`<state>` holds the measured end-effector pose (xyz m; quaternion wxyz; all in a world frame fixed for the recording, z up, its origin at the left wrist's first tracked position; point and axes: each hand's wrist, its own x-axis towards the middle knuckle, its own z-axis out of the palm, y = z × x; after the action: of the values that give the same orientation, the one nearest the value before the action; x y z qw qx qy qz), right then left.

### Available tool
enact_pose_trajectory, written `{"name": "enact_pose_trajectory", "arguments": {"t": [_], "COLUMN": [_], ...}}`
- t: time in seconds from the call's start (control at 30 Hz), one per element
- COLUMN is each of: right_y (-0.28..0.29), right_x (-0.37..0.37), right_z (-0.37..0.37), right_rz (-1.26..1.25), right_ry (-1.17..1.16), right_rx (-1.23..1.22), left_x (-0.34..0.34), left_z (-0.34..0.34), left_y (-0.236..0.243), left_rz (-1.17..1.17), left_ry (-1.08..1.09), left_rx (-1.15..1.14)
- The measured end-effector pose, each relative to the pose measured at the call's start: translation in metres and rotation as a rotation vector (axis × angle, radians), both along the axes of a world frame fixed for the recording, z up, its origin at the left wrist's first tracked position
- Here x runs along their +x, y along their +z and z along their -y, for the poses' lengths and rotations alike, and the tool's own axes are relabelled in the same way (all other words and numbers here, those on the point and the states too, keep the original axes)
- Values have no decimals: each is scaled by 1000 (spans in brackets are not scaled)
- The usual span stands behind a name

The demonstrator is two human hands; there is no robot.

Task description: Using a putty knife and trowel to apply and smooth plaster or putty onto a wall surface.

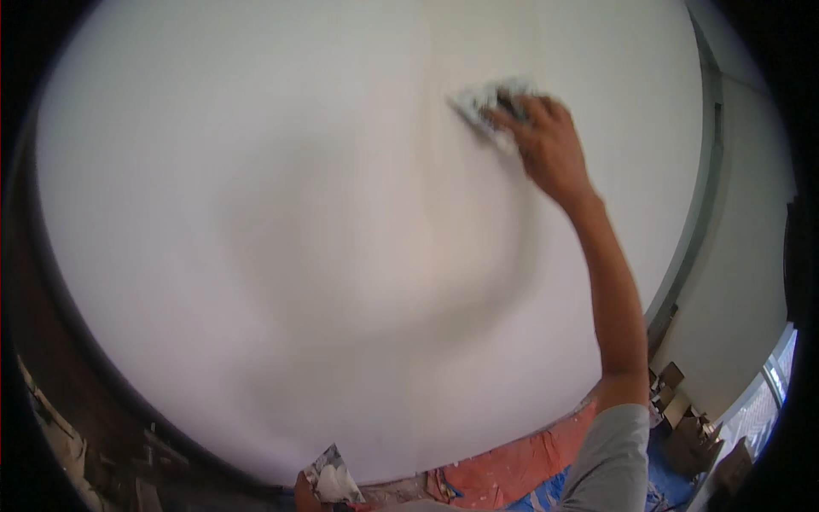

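Note:
My raised right hand (550, 145) is closed around the dark handle of a plastering trowel (482, 107). The trowel's flat blade is smeared with white filler and lies at or very near the white wall (299, 213); slight blur hides whether it touches. Low at the bottom edge, my left hand (305, 493), only partly in view, grips a flat metal blade (334, 474) with a lump of white filler on it. How its handle is shaped cannot be made out.
A reddish-orange sheet (512, 468) and a blue sheet (546, 491) cover the floor along the wall's foot. Several cardboard boxes (689, 444) stand at the lower right near a bright window (768, 384). Dark clutter (158, 456) lies at the lower left.

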<state>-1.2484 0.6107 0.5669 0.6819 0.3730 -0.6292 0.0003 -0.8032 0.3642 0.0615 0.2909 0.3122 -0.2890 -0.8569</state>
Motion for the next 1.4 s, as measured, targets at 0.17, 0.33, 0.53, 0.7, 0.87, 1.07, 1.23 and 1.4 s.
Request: {"name": "enact_pose_trajectory", "arguments": {"t": [0.17,0.33,0.53,0.7,0.87,1.07,1.23,1.4], "right_y": [-236,-463,-566,-617,-574,-598,-507,-471], "right_x": [64,149,263,367,374,302,280,298], "right_z": [65,114,119,122,110,42,47,89], "right_rz": [224,492,822,1562,1334,1416,1244,1076], "right_ry": [104,86,62,1112,991,581,659,737], "right_rx": [30,39,-20,-275,-6,253,522,868], "left_x": [29,58,53,35,8,-6,-14,-14], "left_z": [36,73,68,66,45,62,76,90], "left_y": [-46,-113,-111,-117,-59,-53,-23,-30], "left_rz": [-52,-49,-169,-122,-80,-23,71,141], "left_ry": [-133,-234,-161,-176,-193,-192,-574,-706], "left_rx": [-406,-489,-107,-185,-225,-108,-158,-221]}}
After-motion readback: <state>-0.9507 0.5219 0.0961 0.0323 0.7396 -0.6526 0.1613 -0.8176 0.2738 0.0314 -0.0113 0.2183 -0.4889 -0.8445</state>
